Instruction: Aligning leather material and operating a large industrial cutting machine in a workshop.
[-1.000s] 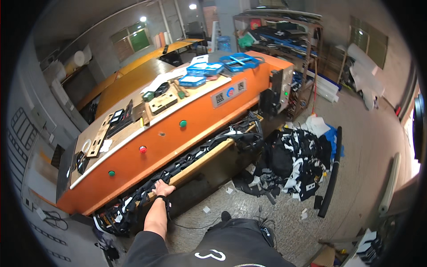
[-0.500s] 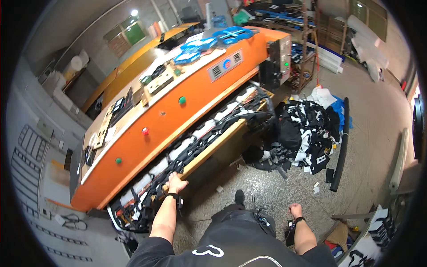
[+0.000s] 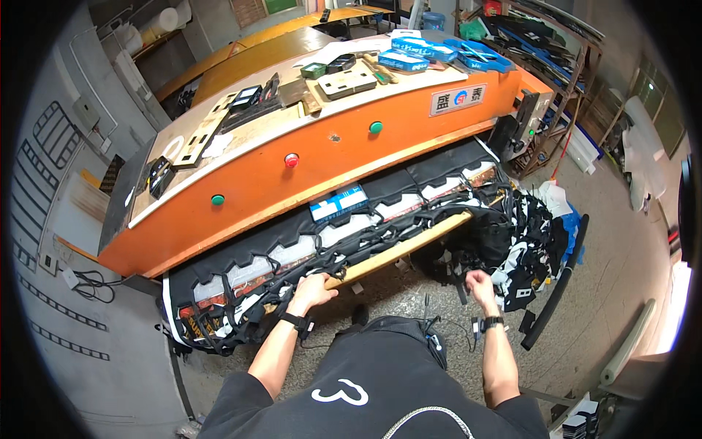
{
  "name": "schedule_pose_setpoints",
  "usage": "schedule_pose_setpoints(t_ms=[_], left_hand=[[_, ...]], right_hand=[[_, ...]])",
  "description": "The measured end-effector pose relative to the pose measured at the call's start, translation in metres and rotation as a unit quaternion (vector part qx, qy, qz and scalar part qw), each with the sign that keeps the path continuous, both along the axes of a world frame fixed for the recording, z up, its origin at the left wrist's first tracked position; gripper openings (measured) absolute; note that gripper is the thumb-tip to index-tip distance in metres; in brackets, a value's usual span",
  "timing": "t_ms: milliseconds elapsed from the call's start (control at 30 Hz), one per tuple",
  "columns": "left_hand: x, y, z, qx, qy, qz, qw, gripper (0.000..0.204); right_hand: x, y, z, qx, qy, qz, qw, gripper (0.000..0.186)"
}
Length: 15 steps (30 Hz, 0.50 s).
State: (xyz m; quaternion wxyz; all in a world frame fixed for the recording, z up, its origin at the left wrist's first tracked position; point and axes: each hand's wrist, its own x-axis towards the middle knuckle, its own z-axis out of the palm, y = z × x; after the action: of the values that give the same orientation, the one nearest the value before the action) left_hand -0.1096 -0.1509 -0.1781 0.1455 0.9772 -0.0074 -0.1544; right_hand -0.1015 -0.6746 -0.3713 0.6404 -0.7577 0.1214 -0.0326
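Note:
A long sliding tray with a pale wooden front edge sticks out from under the orange press. On it lies a black sheet with a notched border, and black strips and cut scraps hang along the near side. My left hand is closed on the tray's front edge, its fingertips partly hidden among the black strips. Held off to the right, my right hand has its fingers curled, with nothing visible in it. A blue and white box lies on the black sheet.
Dies, small tools and blue packages lie on top of the press. A heap of black and white scraps covers the floor to the right, beside a long black tube. A metal rack stands behind.
The view has turned and shifted. More of the tray shows from under the press, with the black sheet and the blue box now visible. My right hand has risen forward.

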Motion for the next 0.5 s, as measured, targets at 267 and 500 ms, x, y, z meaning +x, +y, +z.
schedule_pose_setpoints(t_ms=[267,500], left_hand=[[0.088,0.050,0.002,-0.293,-0.236,0.161,0.912,0.037],[0.170,0.055,-0.037,-0.328,-0.137,0.281,0.891,0.047]], right_hand=[[0.134,0.109,0.171,-0.104,-0.066,0.167,0.978,0.025],[0.223,0.233,0.197,-0.163,-0.038,0.217,0.962,0.039]])
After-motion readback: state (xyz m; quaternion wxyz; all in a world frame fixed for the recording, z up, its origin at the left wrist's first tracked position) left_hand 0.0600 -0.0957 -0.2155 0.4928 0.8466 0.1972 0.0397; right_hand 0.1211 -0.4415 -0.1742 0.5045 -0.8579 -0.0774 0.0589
